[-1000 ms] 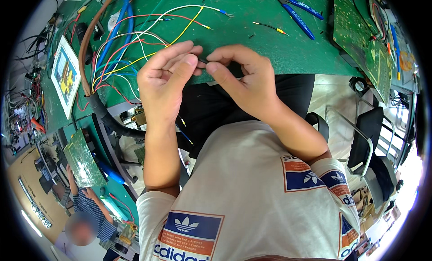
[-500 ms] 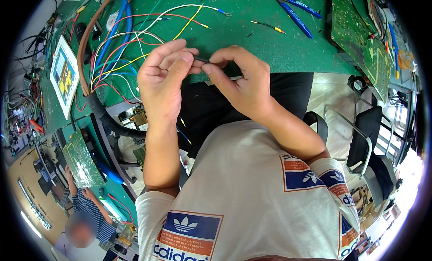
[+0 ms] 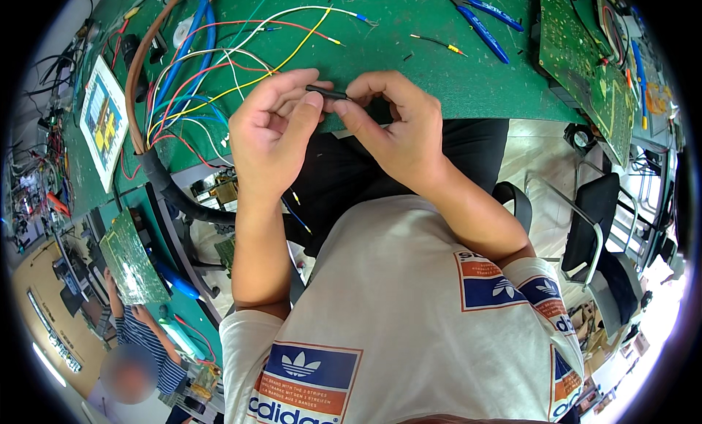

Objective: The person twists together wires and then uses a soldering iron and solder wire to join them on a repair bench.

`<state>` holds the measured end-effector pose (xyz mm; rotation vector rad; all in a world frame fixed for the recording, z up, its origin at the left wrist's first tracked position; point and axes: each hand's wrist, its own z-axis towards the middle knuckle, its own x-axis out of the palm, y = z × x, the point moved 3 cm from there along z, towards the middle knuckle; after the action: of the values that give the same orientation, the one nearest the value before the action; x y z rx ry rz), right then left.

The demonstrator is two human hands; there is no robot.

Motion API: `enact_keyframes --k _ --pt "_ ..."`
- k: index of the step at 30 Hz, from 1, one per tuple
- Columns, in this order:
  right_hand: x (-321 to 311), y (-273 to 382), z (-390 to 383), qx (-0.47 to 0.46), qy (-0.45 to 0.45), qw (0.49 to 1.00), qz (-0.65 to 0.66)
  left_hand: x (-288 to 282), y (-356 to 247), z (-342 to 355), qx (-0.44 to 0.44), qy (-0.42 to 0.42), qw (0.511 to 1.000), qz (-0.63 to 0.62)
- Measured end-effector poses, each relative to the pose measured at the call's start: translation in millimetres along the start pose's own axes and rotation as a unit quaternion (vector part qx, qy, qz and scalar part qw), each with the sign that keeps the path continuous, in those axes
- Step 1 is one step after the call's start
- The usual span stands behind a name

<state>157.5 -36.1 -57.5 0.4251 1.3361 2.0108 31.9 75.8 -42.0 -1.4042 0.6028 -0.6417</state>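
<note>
Above the green bench edge, my left hand (image 3: 278, 135) pinches one end of a short black tube (image 3: 327, 92) between thumb and fingers. My right hand (image 3: 395, 131) grips its other end with thumb and index finger. Beyond and left of the hands, red, white, yellow and blue wires (image 3: 241, 65) fan out from a thick dark cable (image 3: 168, 182). A short black wire with a yellow ferrule (image 3: 439, 45) lies farther up, near blue-handled cutters (image 3: 482, 29).
A green circuit board (image 3: 581, 80) lies at the right, a printed card (image 3: 102, 120) at the left. Below right stands a black chair (image 3: 589, 230). A person in a striped shirt (image 3: 150, 351) works at another green bench at lower left, near another board (image 3: 131, 256).
My left hand has shifted slightly to the right, and more of the black tube shows between the two hands. My right hand keeps its grip, moving only a little.
</note>
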Motion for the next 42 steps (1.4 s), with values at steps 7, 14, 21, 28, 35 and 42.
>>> enact_keyframes --k 7,14,21,28,35,42 --pt "-3.2 -3.6 -3.9 -0.008 -0.008 0.999 -0.035 -2.6 2.3 2.3 -0.011 -0.013 0.998 -0.06" --pt "-4.9 0.3 -4.1 -0.052 -0.015 0.997 -0.057 -5.3 2.7 4.2 -0.022 -0.078 0.995 -0.061" --pt "-17.0 1.5 -5.3 -0.045 -0.02 0.996 -0.076 -28.0 -6.9 17.1 -0.033 -0.176 0.97 0.166" --pt "-18.8 8.3 0.8 -0.078 -0.038 0.991 -0.104 -8.4 -24.4 9.5 0.185 -0.105 0.921 0.327" --pt "-19.2 19.0 7.7 -0.139 -0.051 0.981 -0.122 -9.6 -20.0 27.0 0.252 -0.07 0.861 0.436" --pt "-22.6 10.9 9.7 -0.158 -0.04 0.977 -0.136 1.5 -29.6 21.2 0.198 -0.062 0.876 0.436"
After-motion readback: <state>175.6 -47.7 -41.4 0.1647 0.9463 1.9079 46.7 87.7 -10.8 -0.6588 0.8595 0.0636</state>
